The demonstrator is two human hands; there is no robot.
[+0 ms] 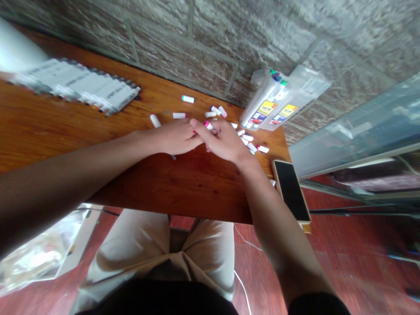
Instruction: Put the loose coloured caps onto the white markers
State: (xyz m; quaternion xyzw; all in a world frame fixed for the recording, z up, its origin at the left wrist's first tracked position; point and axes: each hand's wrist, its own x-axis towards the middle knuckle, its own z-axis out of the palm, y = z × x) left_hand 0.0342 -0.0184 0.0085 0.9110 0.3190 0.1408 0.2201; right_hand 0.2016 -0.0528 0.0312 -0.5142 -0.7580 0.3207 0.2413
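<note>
My right hand is closed on a white marker cap with a pink end, which shows between the thumb and fingers. My left hand meets it over the table, fingers drawn together and partly covered by the right hand. A small red spot shows between the hands; whatever the left fingers hold is hidden. A white marker piece with a red end sticks out behind the left hand. Several loose white caps lie around, including a teal-ended cap, a pink-ended cap and a red-ended cap.
A row of grey-white markers lies at the left of the wooden table. Against the brick wall stands a clear plastic marker case with a few markers inside. A phone lies on the right edge.
</note>
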